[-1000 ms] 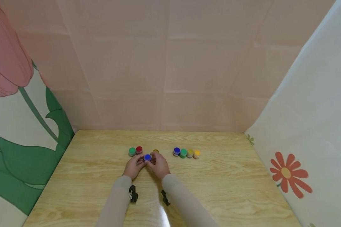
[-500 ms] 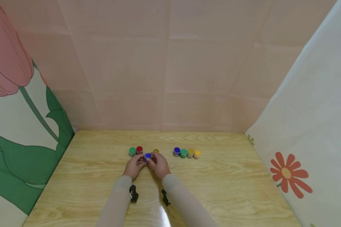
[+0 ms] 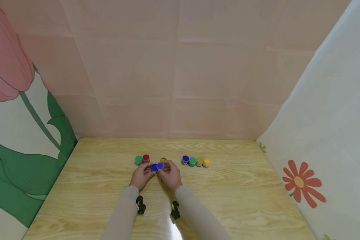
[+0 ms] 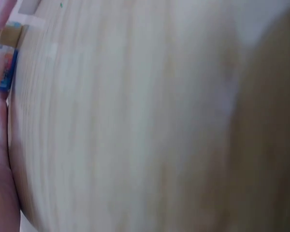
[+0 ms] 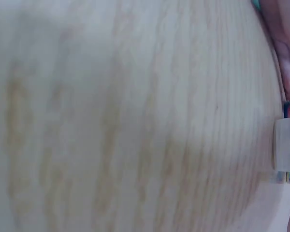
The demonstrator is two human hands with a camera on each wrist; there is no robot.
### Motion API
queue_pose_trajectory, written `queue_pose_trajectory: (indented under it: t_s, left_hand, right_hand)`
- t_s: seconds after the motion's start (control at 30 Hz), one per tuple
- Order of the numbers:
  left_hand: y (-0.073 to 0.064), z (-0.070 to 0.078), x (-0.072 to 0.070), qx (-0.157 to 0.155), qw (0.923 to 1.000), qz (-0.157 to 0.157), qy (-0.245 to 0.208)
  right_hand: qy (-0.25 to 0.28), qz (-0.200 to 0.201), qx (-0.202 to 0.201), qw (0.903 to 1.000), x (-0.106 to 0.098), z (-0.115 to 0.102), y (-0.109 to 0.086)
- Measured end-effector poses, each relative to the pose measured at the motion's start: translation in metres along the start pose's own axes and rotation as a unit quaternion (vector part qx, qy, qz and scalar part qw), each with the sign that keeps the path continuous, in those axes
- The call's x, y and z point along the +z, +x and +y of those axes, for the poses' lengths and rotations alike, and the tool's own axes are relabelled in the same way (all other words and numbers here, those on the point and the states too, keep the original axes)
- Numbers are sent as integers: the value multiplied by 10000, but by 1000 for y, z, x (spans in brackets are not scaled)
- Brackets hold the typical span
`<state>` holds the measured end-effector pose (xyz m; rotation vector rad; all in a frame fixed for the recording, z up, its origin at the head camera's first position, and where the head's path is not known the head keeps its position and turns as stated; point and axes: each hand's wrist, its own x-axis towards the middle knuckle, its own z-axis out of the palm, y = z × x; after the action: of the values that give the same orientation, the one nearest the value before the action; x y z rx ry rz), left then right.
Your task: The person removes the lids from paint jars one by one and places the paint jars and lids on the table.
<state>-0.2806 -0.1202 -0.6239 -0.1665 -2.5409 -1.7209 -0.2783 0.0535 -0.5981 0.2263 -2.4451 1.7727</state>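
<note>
In the head view, my left hand (image 3: 140, 176) holds a small blue paint jar (image 3: 154, 167) in its fingertips. My right hand (image 3: 171, 176) pinches a lighter blue round lid (image 3: 160, 165) just right of the jar, partly overlapping it in this view. The left wrist view catches part of the left hand (image 4: 0, 188) by a small container with a blue printed label (image 4: 8, 72) at the left edge. At the right edge of the right wrist view, a translucent rim (image 5: 282, 145) shows below part of a hand (image 5: 282, 34); most of it is cut off.
Behind the hands stand a green-topped jar (image 3: 138, 160), a red-topped jar (image 3: 146, 158) and a partly hidden yellow-topped jar (image 3: 163, 159). Right of them is a row of blue (image 3: 185, 159), green (image 3: 192, 162), tan (image 3: 199, 162) and orange (image 3: 206, 163) jars on the wooden table (image 3: 243, 193).
The right hand has moved slightly right and taken the blue lid off the jar, which now shows a darker blue top. The left hand has stayed in place with the jar.
</note>
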Motion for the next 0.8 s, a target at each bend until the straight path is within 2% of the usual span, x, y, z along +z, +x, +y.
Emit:
queue_pose_trajectory:
  t_s: [0.17, 0.27, 0.33, 0.43, 0.53, 0.6, 0.67, 0.8]
  left_hand:
    - [-2, 4, 4, 2, 9998, 190, 80]
    - [-3, 5, 8, 78, 9989, 394, 247]
    - [-3, 6, 10, 140, 9977, 554, 363]
    - [-4, 6, 13, 150, 9958, 781, 444]
    - [-5, 7, 15, 83, 9948, 900, 474]
    - [-5, 8, 15, 27, 9947, 921, 449]
    - [-5, 10, 15, -27, 9947, 930, 449]
    - [-2, 12, 16, -236, 9938, 978, 482]
  right_hand:
    - [164, 120, -82, 9998, -3, -3, -4]
    - [-286, -122, -494, 9983, -7, -5, -8]
    - [-809, -424, -905, 9917, -10, -7, -10]
    - [-1698, -940, -1536, 9689, -13, -9, -14]
    - [-2446, -1356, -1886, 9414, -16, -10, -18]
    - [-2776, -1553, -2079, 9250, -17, -10, -20]
    - [-2964, -1687, -2434, 9080, -17, -8, -22]
    - [-3337, -1809, -3411, 8600, -18, -6, -23]
